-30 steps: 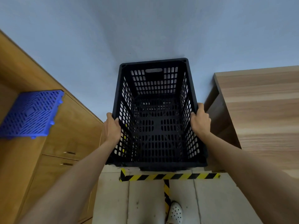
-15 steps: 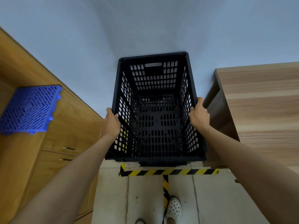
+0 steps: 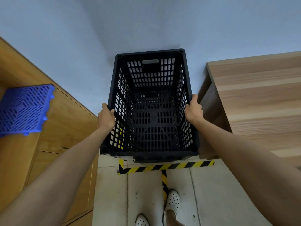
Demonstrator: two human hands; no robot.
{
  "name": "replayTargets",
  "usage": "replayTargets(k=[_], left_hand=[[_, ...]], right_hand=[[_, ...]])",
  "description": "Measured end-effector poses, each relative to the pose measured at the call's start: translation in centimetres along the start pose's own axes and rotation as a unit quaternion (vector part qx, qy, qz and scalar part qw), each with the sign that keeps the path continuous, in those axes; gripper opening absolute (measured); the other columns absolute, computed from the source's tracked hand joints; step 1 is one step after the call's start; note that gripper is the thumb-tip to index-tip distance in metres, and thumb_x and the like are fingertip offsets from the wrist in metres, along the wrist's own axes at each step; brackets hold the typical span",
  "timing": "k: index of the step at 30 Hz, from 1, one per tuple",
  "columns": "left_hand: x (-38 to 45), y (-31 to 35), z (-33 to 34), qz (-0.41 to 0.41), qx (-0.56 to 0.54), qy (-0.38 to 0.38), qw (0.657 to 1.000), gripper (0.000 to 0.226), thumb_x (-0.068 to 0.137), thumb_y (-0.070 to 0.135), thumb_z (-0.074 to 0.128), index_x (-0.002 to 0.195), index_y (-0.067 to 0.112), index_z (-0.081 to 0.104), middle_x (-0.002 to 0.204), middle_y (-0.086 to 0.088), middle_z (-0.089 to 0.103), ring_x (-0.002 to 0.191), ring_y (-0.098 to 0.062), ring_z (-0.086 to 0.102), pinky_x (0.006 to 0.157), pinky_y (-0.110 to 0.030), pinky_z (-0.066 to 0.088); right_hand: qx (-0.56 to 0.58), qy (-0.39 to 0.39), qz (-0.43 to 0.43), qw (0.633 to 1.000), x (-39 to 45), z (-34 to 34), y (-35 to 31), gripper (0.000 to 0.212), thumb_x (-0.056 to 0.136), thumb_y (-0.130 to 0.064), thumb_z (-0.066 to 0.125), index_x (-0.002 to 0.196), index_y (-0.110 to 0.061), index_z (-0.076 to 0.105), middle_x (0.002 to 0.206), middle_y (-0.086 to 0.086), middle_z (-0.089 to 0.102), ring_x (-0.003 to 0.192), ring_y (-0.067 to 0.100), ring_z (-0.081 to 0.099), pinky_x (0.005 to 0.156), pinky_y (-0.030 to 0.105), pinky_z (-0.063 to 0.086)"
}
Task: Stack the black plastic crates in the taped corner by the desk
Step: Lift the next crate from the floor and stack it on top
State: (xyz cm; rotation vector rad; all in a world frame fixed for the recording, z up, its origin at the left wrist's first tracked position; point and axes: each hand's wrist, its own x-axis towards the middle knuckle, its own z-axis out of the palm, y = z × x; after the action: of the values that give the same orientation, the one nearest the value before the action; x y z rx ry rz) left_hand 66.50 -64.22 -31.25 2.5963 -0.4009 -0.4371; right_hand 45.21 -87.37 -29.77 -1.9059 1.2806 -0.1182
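Observation:
A black plastic crate [image 3: 150,75] with slotted walls stands upright in the corner, seen from above, its far wall against the blue-grey wall. Through its slotted floor more black lattice shows below, so it appears to sit on another crate. My left hand [image 3: 106,118] grips the crate's left rim and my right hand [image 3: 193,110] grips its right rim. Yellow-and-black tape [image 3: 166,167] marks the floor just in front of the crate, with one strip running toward my feet.
A light wooden desk [image 3: 260,101] stands close on the crate's right. A wooden cabinet [image 3: 61,128] flanks the left, with a blue slotted plastic panel [image 3: 24,110] lying on top. My white perforated shoes [image 3: 172,201] stand on the tiled floor behind the tape.
The crate has gone down and back toward the wall between the taped lines, and more floor and both shoes now show. Both hands keep their grip on the rims.

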Motion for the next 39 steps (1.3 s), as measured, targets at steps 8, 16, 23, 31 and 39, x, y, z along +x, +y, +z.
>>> replayTargets(k=[8,16,23,31,39], left_hand=[[0.6,-0.9,-0.5,-0.004,-0.004,-0.02,1.0,0.032,0.106,0.024,0.038,0.13,0.004,0.037,0.095,-0.014,0.055,0.082,-0.026,0.052,0.074,-0.046,0.049],[-0.5,-2.9,0.4,0.037,-0.057,-0.045,0.997,0.046,0.104,0.016,0.039,0.148,0.013,0.025,0.105,-0.007,0.056,0.092,-0.02,0.054,0.081,-0.041,0.049],[-5.4,-7.0,2.3,0.045,-0.091,0.033,0.994,0.05,0.1,0.044,0.035,0.146,0.026,0.028,0.137,-0.008,0.055,0.122,-0.03,0.057,0.093,-0.054,0.053],[-6.6,-6.5,2.4,-0.01,-0.119,0.051,0.992,0.043,0.103,0.018,0.044,0.146,0.022,0.038,0.101,-0.009,0.066,0.089,-0.026,0.066,0.076,-0.044,0.06],[-6.1,-7.1,1.9,-0.002,-0.127,0.05,0.991,0.04,0.102,0.018,0.047,0.142,0.024,0.041,0.094,-0.006,0.067,0.085,-0.028,0.068,0.072,-0.052,0.06]], right_hand=[[0.011,0.006,-0.016,1.0,0.2,0.8,-0.1,0.032,0.1,-0.002,0.033,0.131,-0.007,0.03,0.089,0.011,0.051,0.08,0.03,0.05,0.069,0.039,0.038],[0.042,-0.035,-0.027,0.998,1.8,0.5,-0.1,0.038,0.101,-0.005,0.034,0.138,-0.008,0.025,0.103,0.021,0.057,0.085,0.03,0.053,0.072,0.042,0.044],[0.069,-0.033,-0.025,0.997,-0.1,0.4,2.0,0.068,0.095,0.002,0.048,0.15,-0.027,0.02,0.11,0.009,0.057,0.094,0.031,0.06,0.086,0.046,0.053],[0.076,-0.034,-0.029,0.996,-1.4,1.0,3.1,0.061,0.094,0.004,0.04,0.145,-0.026,0.025,0.109,0.012,0.057,0.091,0.029,0.056,0.078,0.039,0.047],[0.083,-0.034,-0.02,0.996,-1.7,2.1,3.5,0.059,0.092,0.007,0.036,0.14,-0.026,0.027,0.105,0.014,0.058,0.093,0.033,0.059,0.078,0.043,0.05]])
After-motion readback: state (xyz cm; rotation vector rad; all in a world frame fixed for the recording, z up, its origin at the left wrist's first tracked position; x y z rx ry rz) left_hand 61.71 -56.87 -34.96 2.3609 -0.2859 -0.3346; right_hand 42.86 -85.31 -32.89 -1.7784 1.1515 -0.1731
